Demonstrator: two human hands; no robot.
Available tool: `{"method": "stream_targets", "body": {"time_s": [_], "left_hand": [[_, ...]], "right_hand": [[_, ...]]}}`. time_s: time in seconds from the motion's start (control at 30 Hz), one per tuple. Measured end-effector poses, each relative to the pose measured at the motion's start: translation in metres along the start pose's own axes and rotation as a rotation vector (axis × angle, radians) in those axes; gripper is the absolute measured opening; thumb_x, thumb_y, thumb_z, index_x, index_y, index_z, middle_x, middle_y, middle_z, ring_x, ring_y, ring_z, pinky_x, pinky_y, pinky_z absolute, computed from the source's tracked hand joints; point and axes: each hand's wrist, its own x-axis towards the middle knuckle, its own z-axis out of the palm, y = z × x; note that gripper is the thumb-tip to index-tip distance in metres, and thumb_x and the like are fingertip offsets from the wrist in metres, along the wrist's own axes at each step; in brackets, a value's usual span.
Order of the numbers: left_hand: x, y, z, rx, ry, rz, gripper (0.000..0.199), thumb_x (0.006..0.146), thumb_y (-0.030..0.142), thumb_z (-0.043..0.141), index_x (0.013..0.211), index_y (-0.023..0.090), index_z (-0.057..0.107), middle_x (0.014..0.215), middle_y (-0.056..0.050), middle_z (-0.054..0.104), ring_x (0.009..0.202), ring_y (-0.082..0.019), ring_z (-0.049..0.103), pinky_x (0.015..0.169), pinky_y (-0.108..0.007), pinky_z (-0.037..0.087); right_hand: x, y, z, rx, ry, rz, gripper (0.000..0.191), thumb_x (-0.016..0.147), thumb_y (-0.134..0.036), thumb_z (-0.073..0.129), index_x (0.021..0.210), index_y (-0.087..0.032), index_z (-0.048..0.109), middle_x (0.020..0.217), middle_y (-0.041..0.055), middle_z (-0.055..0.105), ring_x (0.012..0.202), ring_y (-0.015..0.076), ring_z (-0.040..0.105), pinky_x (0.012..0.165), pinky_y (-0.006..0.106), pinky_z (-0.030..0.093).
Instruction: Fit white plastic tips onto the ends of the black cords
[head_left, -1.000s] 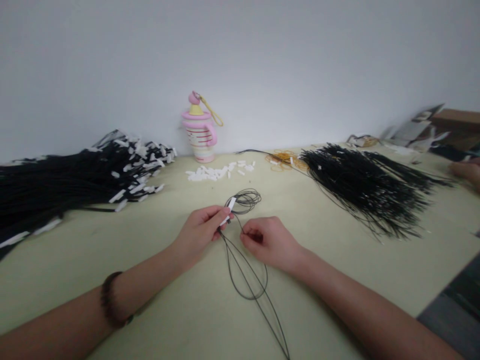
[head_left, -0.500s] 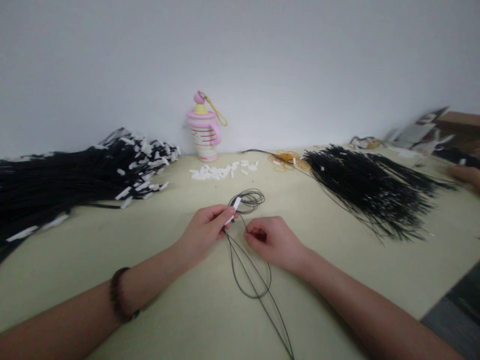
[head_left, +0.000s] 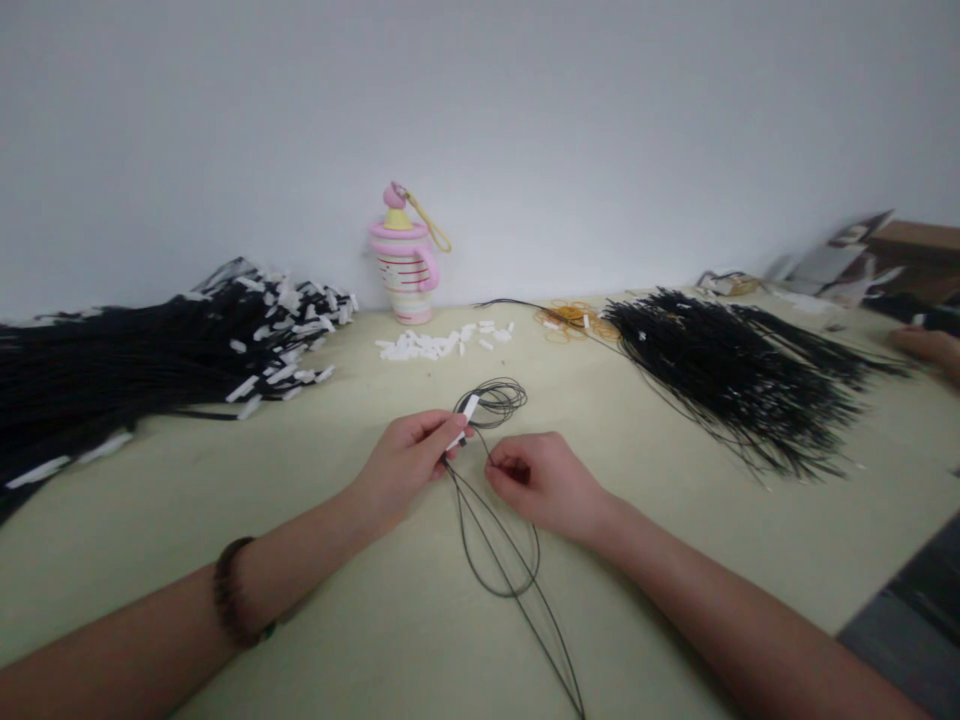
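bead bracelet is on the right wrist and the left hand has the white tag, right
Not quite: the head view shows the bead bracelet on the left wrist, not the right. The left hand does have the white tag.

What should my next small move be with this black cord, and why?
Probably draw the cord gently away with the right hand. That hand seems to pinch the cord just beside the white tag, which the left hand holds steady, while slack loops lie on the table.
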Motion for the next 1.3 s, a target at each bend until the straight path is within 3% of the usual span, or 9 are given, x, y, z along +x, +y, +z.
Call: {"method": "stream_targets", "body": {"time_s": [0.83, 1.3], "left_hand": [[0.002, -0.0017, -0.0002, 0.01, -0.044, 0.028, 0.023, 0.076, 0.038, 0.06, 0.074, 0.015, 0.066, 0.056, 0.004, 0.044, 0.049, -0.008, 0.037, 0.042, -0.018, 0.025], [-0.0013, 0.0, 0.0004, 0.114, -0.084, 0.051, 0.026, 0.076, 0.04, 0.058, 0.076, 0.015, 0.065, 0.056, 0.004, 0.046, 0.049, -0.009, 0.038, 0.044, -0.018, 0.026]], "right_hand": [[0.0013, -0.002, -0.001, -0.018, -0.017, -0.004, 0.014, 0.075, -0.014, 0.051, 0.062, -0.015, 0.054, 0.054, -0.0046, 0.048, 0.048, 0.0056, 0.038, 0.049, 0.018, 0.025], [-0.0012, -0.0034, -0.0053, -0.06, -0.09, -0.048, 0.011, 0.073, -0.012, 0.049, 0.064, -0.015, 0.054, 0.058, -0.0028, 0.052, 0.052, 0.0066, 0.042, 0.052, 0.018, 0.028]]}}
